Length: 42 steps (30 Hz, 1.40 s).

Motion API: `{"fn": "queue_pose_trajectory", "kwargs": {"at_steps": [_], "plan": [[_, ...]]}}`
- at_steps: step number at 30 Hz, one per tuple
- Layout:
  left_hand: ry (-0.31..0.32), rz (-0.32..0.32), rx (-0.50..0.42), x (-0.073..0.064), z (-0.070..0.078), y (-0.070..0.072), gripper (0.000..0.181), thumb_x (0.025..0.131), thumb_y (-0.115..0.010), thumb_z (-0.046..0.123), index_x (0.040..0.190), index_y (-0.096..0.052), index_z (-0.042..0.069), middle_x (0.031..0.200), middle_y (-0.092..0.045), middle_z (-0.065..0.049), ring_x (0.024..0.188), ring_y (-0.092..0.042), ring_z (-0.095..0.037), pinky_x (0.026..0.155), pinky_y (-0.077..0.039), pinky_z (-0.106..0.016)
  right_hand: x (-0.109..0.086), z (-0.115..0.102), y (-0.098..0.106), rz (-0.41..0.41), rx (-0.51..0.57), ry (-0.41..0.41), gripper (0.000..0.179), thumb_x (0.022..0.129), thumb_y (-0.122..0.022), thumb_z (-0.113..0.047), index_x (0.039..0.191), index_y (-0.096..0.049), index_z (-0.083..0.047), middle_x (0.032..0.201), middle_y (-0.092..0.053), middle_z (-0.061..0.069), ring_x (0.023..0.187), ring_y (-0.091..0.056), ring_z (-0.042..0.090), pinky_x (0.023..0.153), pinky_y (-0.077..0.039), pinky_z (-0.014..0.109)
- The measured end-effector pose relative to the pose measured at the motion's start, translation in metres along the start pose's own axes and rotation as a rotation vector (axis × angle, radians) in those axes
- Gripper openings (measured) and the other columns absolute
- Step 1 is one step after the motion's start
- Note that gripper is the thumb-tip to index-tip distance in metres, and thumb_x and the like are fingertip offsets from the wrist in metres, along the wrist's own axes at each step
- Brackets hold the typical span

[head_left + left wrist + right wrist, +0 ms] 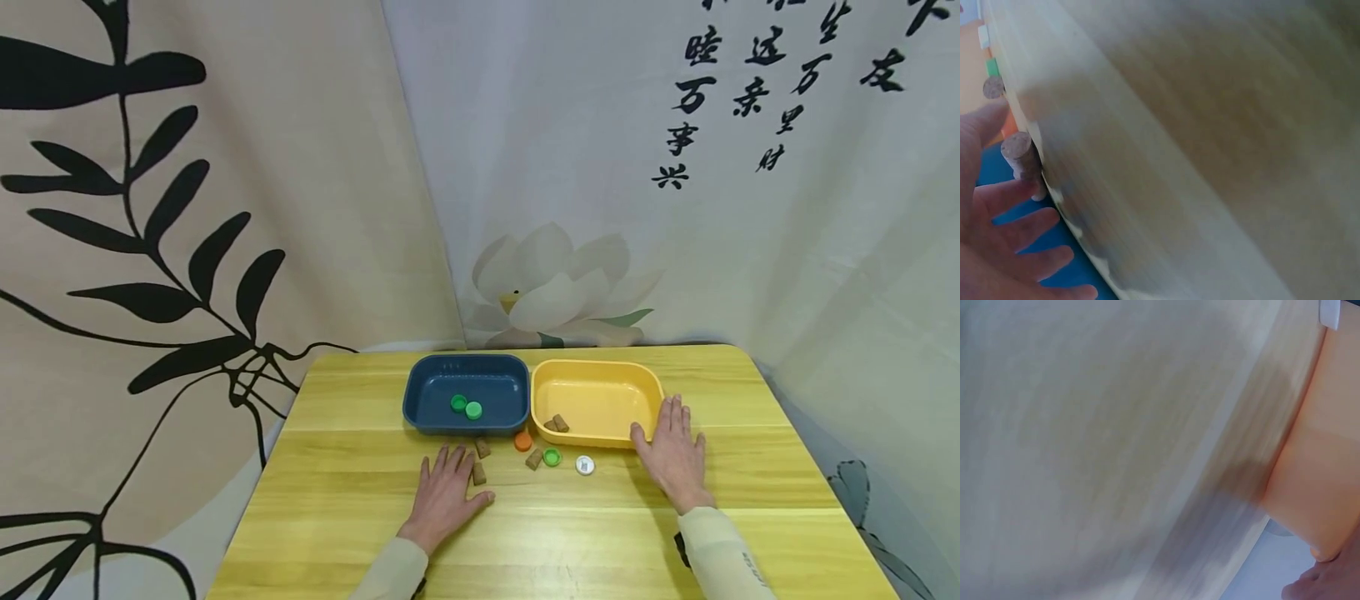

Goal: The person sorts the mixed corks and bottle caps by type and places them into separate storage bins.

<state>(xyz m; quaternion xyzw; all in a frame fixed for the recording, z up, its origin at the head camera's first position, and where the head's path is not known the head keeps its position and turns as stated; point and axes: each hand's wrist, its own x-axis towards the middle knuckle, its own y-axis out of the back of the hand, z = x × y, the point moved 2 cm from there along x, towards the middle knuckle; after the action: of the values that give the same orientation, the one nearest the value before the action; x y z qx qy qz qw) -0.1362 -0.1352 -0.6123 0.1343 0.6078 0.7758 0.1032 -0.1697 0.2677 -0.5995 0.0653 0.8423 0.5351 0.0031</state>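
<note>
My left hand (446,500) lies with spread fingers low over the table, left of the cork stoppers. One cork (478,473) is right beside its fingertips, and a second cork (482,447) is just beyond, near the blue tray. In the left wrist view, the fingers are extended next to a cork (1017,147). My right hand (675,457), fingers straight, rests at the right end of the yellow tray (651,383), its thumb against the near corner. Only a little of that hand shows in the right wrist view, at the tray's corner (1310,512).
The blue tray (416,392) holds two green bottle caps (473,410); corks (561,422) lie in the yellow one. In front are an orange cap (522,442), another cork (534,459), a green cap (552,457) and a white cap (585,465). Curtains hang behind the table (562,533).
</note>
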Motion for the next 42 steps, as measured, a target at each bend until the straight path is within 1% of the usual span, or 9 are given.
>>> {"fn": "queue_pose_trajectory", "kwargs": {"at_steps": [6, 8, 13, 17, 21, 24, 30, 36, 42], "plan": [[-0.035, 0.037, -0.005, 0.0, 0.0, -0.003, 0.039, 0.093, -0.075, 0.044, 0.118, -0.074, 0.014, 0.143, -0.059, -0.014, 0.139, -0.047, -0.045, 0.107, -0.036, -0.072, 0.0, 0.001, -0.001, 0.001, 0.002, 0.0, 0.091, 0.108, -0.034, -0.055, 0.16, -0.004, 0.013, 0.167, -0.003, 0.034, 0.152, -0.01, 0.055, 0.11, -0.012, 0.081], [-0.042, 0.051, -0.011, 0.0, 0.0, -0.003, 0.034, 0.093, -0.076, 0.04, 0.115, -0.075, 0.014, 0.143, -0.06, -0.014, 0.139, -0.047, -0.044, 0.107, -0.036, -0.072, 0.001, 0.002, -0.002, 0.002, 0.005, -0.001, 0.091, 0.108, -0.033, -0.056, 0.16, -0.005, 0.013, 0.167, -0.003, 0.034, 0.152, -0.01, 0.054, 0.11, -0.011, 0.081], [-0.065, 0.082, -0.021, -0.002, 0.002, 0.001, 0.031, 0.092, -0.078, 0.039, 0.11, -0.076, 0.013, 0.144, -0.06, -0.014, 0.139, -0.048, -0.044, 0.108, -0.038, -0.07, 0.001, 0.002, -0.002, -0.003, 0.008, -0.006, 0.09, 0.108, -0.034, -0.055, 0.16, -0.003, 0.012, 0.167, -0.002, 0.033, 0.153, -0.009, 0.054, 0.111, -0.01, 0.08], [-0.096, 0.13, -0.022, -0.005, 0.007, 0.006, 0.032, 0.091, -0.078, 0.04, 0.109, -0.076, 0.013, 0.142, -0.06, -0.014, 0.138, -0.049, -0.043, 0.108, -0.039, -0.068, 0.001, 0.001, -0.001, -0.005, 0.012, -0.009, 0.089, 0.108, -0.036, -0.052, 0.16, -0.004, 0.013, 0.167, -0.001, 0.034, 0.153, -0.008, 0.054, 0.111, -0.01, 0.08], [-0.138, 0.194, -0.029, -0.007, 0.016, 0.014, 0.032, 0.09, -0.079, 0.039, 0.109, -0.076, 0.014, 0.143, -0.061, -0.013, 0.137, -0.051, -0.042, 0.108, -0.04, -0.066, 0.0, 0.0, -0.001, 0.004, 0.019, -0.009, 0.088, 0.108, -0.039, -0.05, 0.16, -0.007, 0.013, 0.167, -0.002, 0.034, 0.153, -0.009, 0.053, 0.111, -0.011, 0.08], [-0.173, 0.242, -0.043, -0.004, 0.027, 0.023, 0.033, 0.089, -0.08, 0.037, 0.112, -0.076, 0.014, 0.145, -0.06, -0.012, 0.138, -0.05, -0.04, 0.109, -0.04, -0.065, 0.0, 0.0, -0.002, 0.007, 0.023, -0.009, 0.088, 0.108, -0.04, -0.049, 0.159, -0.007, 0.014, 0.167, -0.002, 0.034, 0.153, -0.01, 0.054, 0.111, -0.011, 0.081], [-0.216, 0.294, -0.044, 0.017, 0.054, 0.035, 0.036, 0.09, -0.081, 0.037, 0.119, -0.076, 0.016, 0.149, -0.057, -0.008, 0.144, -0.045, -0.036, 0.113, -0.037, -0.062, 0.0, -0.001, -0.001, -0.003, 0.008, -0.01, 0.089, 0.108, -0.037, -0.052, 0.16, -0.004, 0.013, 0.167, -0.001, 0.034, 0.153, -0.009, 0.054, 0.112, -0.011, 0.08], [-0.224, 0.281, -0.047, 0.047, 0.08, 0.038, 0.039, 0.093, -0.077, 0.041, 0.126, -0.074, 0.021, 0.156, -0.05, -0.005, 0.15, -0.036, -0.032, 0.118, -0.032, -0.06, 0.0, 0.0, 0.0, -0.014, 0.005, -0.007, 0.089, 0.108, -0.033, -0.053, 0.16, -0.004, 0.013, 0.167, 0.001, 0.033, 0.153, -0.008, 0.054, 0.111, -0.011, 0.08], [-0.244, 0.28, -0.007, 0.076, 0.097, 0.04, 0.04, 0.096, -0.074, 0.044, 0.128, -0.073, 0.021, 0.157, -0.048, -0.007, 0.151, -0.034, -0.034, 0.117, -0.031, -0.062, 0.0, 0.0, -0.001, -0.014, 0.007, -0.01, 0.088, 0.109, -0.034, -0.053, 0.16, -0.006, 0.014, 0.168, 0.006, 0.031, 0.153, -0.008, 0.054, 0.111, -0.01, 0.08]]}}
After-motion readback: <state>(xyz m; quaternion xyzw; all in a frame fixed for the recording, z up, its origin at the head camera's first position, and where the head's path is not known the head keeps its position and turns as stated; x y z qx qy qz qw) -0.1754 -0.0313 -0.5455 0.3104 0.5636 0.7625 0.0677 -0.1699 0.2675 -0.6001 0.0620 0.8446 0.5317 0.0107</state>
